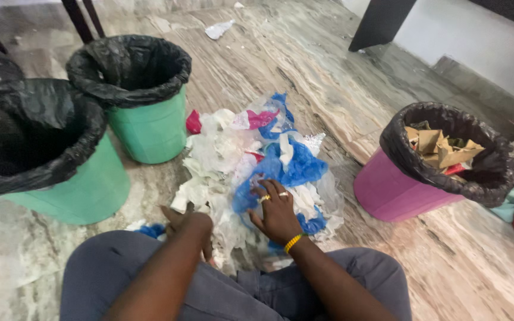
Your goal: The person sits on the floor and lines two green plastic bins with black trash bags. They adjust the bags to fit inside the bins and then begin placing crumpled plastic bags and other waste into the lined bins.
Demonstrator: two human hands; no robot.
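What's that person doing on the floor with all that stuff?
A person sits on the floor with both hands in a pile of white and blue scraps. The right hand lies flat on a blue piece, and the left hand digs into the white bits. Two green bins lined with black bags stand to the left. A pink bin on the right holds brown paper.

We see the waste pile [251,160] spread loose on the floor under and just beyond both hands: crumpled white tissue and clear plastic film, blue gloves or bags [298,166] bunched just past the right fingertips, and pink scraps [261,119] at its far edge. The white paper [209,172] lies mostly beyond the left hand, torn and rumpled.
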